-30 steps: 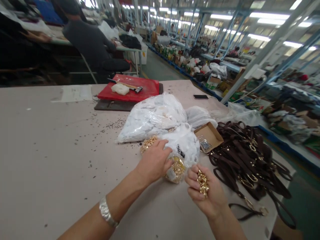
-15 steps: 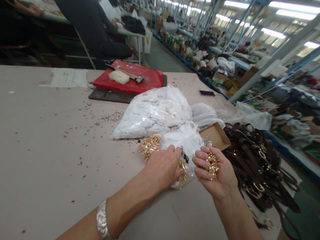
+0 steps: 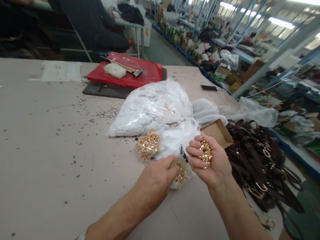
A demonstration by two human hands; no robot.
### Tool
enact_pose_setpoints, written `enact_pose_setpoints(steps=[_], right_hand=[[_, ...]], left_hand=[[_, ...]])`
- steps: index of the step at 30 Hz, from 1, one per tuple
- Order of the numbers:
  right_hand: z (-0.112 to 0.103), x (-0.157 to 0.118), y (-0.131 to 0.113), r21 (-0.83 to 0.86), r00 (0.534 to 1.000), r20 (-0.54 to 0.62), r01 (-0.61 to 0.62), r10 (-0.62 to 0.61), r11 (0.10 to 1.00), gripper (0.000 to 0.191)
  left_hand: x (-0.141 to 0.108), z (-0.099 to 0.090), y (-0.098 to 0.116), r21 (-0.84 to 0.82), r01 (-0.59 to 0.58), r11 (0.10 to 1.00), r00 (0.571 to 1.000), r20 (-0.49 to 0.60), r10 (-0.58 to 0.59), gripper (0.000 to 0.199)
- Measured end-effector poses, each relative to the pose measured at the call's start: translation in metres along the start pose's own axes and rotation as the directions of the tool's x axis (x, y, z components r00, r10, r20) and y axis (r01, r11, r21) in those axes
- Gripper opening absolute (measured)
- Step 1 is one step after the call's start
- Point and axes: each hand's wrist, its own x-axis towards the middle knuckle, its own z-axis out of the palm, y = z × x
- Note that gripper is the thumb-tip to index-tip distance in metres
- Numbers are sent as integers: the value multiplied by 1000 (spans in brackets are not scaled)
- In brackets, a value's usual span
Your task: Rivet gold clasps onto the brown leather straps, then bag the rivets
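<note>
My right hand, palm up with curled fingers, cups a heap of small gold metal pieces. At the lower clear bag of gold pieces, my left hand has its thumb and fingers on the bag's edge; its fingertips are partly hidden. A second clear bag of gold pieces lies just beyond my left hand. Behind both hands sit a white plastic bag and a large clear bag with white contents.
An open cardboard box stands behind my right hand, beside dark brown straps with gold rings. Farther back are a red board, a hammer and a phone. A person in dark clothes sits across the table.
The view has shifted slightly. My left hand has moved down and left, away from the white bag, uncovering more of the lower gold-filled bag. My right hand has moved slightly left, still holding its pieces.
</note>
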Motion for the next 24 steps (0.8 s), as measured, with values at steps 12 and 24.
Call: enact_pose_setpoints(steps=[12, 24], right_hand=[[40, 4, 31, 136, 989, 125, -98, 81, 986, 13], [15, 25, 23, 41, 1000, -12, 7, -7, 999, 13]], left_hand=[[1, 13, 1, -396, 97, 913, 991, -46, -125, 26], [-2, 10, 6, -257, 61, 964, 995, -66, -81, 25]])
